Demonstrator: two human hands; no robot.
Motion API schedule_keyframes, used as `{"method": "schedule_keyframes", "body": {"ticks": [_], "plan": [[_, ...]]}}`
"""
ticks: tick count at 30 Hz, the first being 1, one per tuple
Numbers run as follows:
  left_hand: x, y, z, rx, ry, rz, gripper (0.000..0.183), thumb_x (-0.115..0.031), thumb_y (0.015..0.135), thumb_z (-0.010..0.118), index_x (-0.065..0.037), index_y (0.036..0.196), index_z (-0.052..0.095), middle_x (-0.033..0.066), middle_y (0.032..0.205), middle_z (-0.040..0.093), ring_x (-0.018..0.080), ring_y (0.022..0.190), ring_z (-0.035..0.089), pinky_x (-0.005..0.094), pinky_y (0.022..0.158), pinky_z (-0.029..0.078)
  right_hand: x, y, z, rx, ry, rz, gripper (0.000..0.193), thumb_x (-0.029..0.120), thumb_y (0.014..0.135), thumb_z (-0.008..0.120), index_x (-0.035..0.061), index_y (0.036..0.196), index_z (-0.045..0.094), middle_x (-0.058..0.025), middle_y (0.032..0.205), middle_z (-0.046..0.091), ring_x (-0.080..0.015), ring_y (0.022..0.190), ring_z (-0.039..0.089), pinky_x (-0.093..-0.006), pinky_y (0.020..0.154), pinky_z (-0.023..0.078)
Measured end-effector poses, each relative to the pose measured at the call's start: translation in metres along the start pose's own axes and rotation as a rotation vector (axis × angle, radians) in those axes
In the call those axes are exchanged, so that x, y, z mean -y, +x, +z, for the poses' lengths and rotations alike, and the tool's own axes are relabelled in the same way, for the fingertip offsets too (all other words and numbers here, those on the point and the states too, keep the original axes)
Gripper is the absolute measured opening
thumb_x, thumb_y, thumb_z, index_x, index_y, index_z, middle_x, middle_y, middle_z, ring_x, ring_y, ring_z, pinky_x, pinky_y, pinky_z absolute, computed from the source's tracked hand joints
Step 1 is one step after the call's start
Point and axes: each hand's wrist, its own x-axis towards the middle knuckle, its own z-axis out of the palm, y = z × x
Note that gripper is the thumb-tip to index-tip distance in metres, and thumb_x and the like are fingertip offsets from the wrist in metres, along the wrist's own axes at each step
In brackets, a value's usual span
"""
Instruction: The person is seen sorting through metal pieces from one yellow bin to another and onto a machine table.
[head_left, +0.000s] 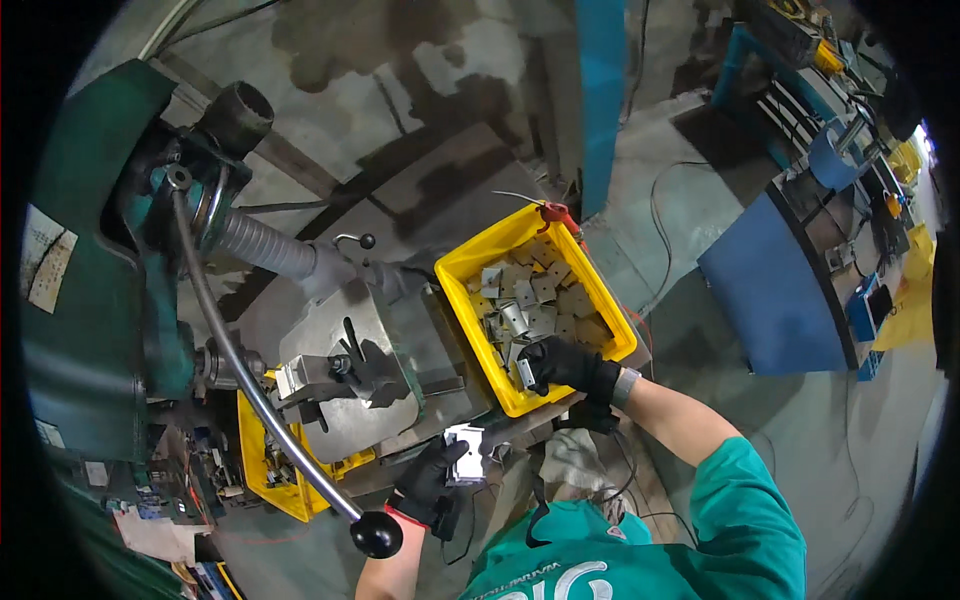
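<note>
My left hand (428, 482), in a black glove, is closed around a small stack of flat silver metal plates (466, 452) with notched edges. It is in front of the machine table. My right hand (560, 366), also black-gloved, reaches over the near end of a yellow bin (452, 262). Its fingers are closed on a small silver metal piece (526, 374). Loose metal plates (543, 288), several with a hole, lie piled in that bin. A dark clamping fixture (350, 372) sits on the round-cornered machine table (368, 422), left of the bin.
A green drill press (90, 280) fills the left side. Its long lever (225, 335) ends in a black ball knob (377, 534) near my left forearm. A second yellow bin (300, 500) stands below the table. A blue post (600, 100) and blue workbench (770, 290) are farther right.
</note>
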Motion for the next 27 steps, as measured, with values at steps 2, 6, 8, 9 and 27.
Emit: {"method": "schedule_keyframes", "body": {"ticks": [2,6,8,9,27], "plan": [[-0.001,0.007,0.004,0.023,-0.028,0.02,0.042,-0.021,0.085,0.057,-0.003,0.121,0.047,0.0121,0.1,0.061,0.0238,0.086,0.061,0.0344,0.073,0.053,-0.002,-0.003,0.006,0.003,0.039,0.09,0.011,0.008,0.075,0.062,0.0,0.081,0.06,-0.0072,0.07,0.062,-0.0127,0.059,0.058,-0.0267,0.053,0.047],[-0.013,0.016,0.039,0.071,-0.093,0.002,0.038,-0.024,0.087,0.056,-0.004,0.118,0.049,0.0087,0.098,0.061,0.0203,0.085,0.061,0.0322,0.074,0.052,-0.005,-0.011,0.01,-0.043,-0.204,0.085,0.015,0.011,0.072,0.063,0.0015,0.083,0.06,-0.0071,0.071,0.063,-0.0135,0.063,0.06,-0.0283,0.056,0.048],[-0.016,0.019,0.046,0.116,-0.124,-0.011,0.035,-0.023,0.087,0.057,-0.005,0.117,0.05,0.0082,0.099,0.06,0.0205,0.088,0.061,0.034,0.076,0.051,-0.013,-0.011,0.008,-0.016,-0.217,0.022,0.016,0.011,0.071,0.063,0.0022,0.084,0.06,-0.0066,0.071,0.062,-0.013,0.063,0.06,-0.0294,0.056,0.048],[-0.017,0.02,0.049,0.06,-0.074,-0.004,0.034,-0.024,0.087,0.057,-0.005,0.115,0.051,0.0081,0.097,0.059,0.0205,0.087,0.061,0.0341,0.076,0.051,-0.014,-0.01,0.008,-0.006,-0.271,-0.054,0.015,0.011,0.071,0.063,0.0023,0.083,0.06,-0.0063,0.071,0.062,-0.0127,0.063,0.06,-0.0296,0.056,0.047],[-0.022,0.019,0.049,0.228,0.059,0.001,0.062,-0.028,0.07,0.073,-0.002,0.12,0.048,0.007,0.108,0.058,0.0163,0.094,0.057,0.0306,0.084,0.047,0.085,-0.022,0.086,-0.33,-1.227,-0.41,0.019,0.028,0.07,0.07,0.0113,0.069,0.061,-0.008,0.057,0.052,-0.0255,0.051,0.054,-0.0355,0.047,0.039]]}}
